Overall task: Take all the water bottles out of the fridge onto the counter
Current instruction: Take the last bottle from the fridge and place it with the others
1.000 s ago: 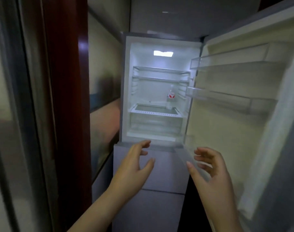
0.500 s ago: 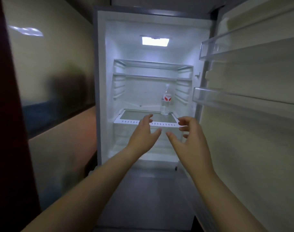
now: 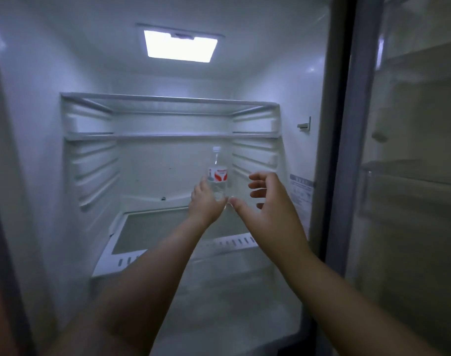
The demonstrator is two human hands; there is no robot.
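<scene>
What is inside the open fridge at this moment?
One water bottle stands upright on the lower glass shelf. The upper shelves look bare. The left hand covers the bottle's base, and the arms hide part of the bottom compartment.

We see a glass shelf point(image 3: 152, 227) with a white slotted front edge low in the lit fridge, carrying one clear water bottle point(image 3: 217, 173) with a white cap and red-and-white label, upright toward its back right, and two bare upper shelves point(image 3: 167, 136) above it.
</scene>
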